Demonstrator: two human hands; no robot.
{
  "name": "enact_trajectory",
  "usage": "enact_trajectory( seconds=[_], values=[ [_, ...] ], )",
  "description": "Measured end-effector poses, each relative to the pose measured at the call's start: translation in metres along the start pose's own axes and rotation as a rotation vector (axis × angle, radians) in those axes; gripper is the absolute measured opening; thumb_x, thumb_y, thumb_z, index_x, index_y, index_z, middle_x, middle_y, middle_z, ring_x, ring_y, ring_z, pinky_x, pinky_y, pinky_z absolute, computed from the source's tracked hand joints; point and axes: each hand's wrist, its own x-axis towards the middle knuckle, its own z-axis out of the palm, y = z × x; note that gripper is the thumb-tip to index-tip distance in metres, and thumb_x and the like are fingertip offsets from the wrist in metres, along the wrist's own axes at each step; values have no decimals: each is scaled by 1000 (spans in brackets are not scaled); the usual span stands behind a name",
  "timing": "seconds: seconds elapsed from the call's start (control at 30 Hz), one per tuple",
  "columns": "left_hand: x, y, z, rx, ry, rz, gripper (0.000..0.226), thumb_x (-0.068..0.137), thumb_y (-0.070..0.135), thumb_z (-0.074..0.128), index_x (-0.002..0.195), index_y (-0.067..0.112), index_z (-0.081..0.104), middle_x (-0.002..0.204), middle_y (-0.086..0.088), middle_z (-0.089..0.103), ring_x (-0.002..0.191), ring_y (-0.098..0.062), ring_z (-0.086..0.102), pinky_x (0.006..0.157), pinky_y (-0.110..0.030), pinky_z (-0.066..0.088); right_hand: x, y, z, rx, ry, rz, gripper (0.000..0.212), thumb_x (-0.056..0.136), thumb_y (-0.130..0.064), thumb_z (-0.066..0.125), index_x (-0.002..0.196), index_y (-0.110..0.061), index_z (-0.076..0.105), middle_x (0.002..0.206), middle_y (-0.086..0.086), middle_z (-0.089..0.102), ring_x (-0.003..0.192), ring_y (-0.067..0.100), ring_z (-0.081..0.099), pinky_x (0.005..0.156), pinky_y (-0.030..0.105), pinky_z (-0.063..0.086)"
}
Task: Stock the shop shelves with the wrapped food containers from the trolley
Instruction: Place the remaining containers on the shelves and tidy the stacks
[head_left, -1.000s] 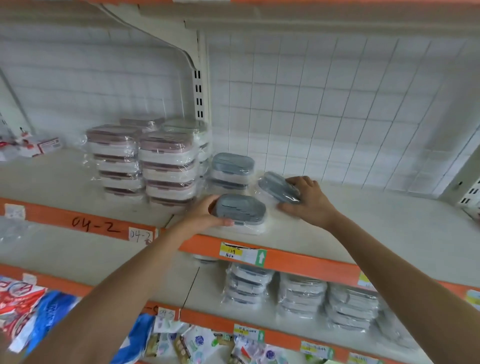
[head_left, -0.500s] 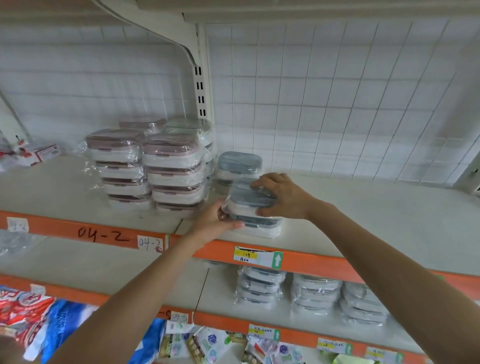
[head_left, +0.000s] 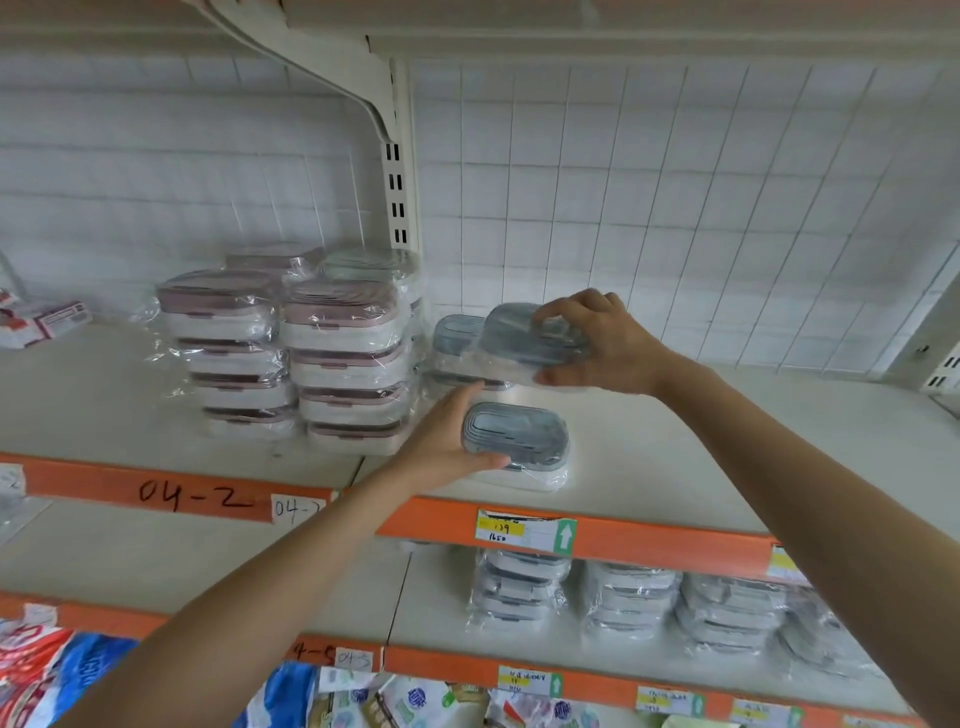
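A wrapped grey-lidded container (head_left: 519, 436) sits at the front of the upper shelf (head_left: 701, 457). My left hand (head_left: 441, 441) grips its left end, thumb along the front and fingers behind. My right hand (head_left: 608, 343) holds a second wrapped grey-lidded container (head_left: 524, 338) in the air, tilted, above and behind the first. It partly hides a short stack of grey-lidded containers (head_left: 454, 332) at the back of the shelf.
Stacks of wrapped pink-lidded containers (head_left: 337, 358) stand just left of my hands, beside the white shelf upright (head_left: 397, 182). More grey containers (head_left: 519, 587) fill the shelf below. Small red-and-white boxes (head_left: 47, 322) lie far left. The orange shelf edge (head_left: 649, 540) carries price labels.
My right hand has lifted its container from just above the front one, up and back toward the rear stack. My left hand has stayed on the front container.
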Motion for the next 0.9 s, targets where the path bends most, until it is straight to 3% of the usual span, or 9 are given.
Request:
enact_trajectory(
  seconds=[0.07,0.2,0.33,0.5,0.6,0.7,0.8,0.9],
  values=[
    [9,8,-5,151,-81,47,98,73,35,79,149,20,19,154,4,22,140,-12,20,107,-21,19,8,6,-5,-51,14,60,60,74,-42,75,127,-30,48,125,6,42,116,28,34,102,40,32],
    [23,18,-11,375,-220,92,82,69,36,82,137,15,41,139,3,40,129,-15,36,104,-25,31,20,21,1,-76,13,182,59,76,-43,73,127,-33,47,128,2,39,120,27,30,98,39,29],
    [12,15,-19,409,-190,144,84,66,40,83,136,16,42,136,7,37,127,-9,31,100,-18,28,43,25,6,13,32,175,59,75,-46,73,126,-35,47,133,-2,40,121,29,34,99,37,29],
    [-2,24,-44,392,-116,155,89,64,44,83,139,20,40,133,10,39,124,-5,36,103,-21,31,90,6,15,42,-59,85,64,72,-45,77,126,-26,47,132,4,48,117,29,42,95,31,32],
    [-6,31,-63,392,-57,146,89,61,48,84,136,21,43,131,12,42,120,-4,38,101,-21,33,111,-2,27,53,-105,66,64,72,-46,77,126,-27,48,134,4,46,121,29,41,102,35,33],
    [-13,37,-76,401,-24,131,89,60,49,84,134,22,44,131,13,42,119,-3,38,98,-19,33,120,-2,42,63,-256,61,66,74,-48,74,131,-31,46,142,4,38,129,29,37,108,41,31],
    [-15,47,-86,359,10,121,87,62,47,84,135,24,43,130,14,42,120,-2,37,95,-17,31,119,1,38,88,-377,62,62,88,-53,54,143,-31,36,154,4,21,141,27,22,116,43,18],
    [-3,64,-96,378,46,141,84,64,47,82,135,24,43,133,13,41,123,-2,36,96,-17,29,110,5,13,295,-300,131,55,100,-45,32,142,-10,38,153,13,25,141,27,24,112,36,19]
  ],
)
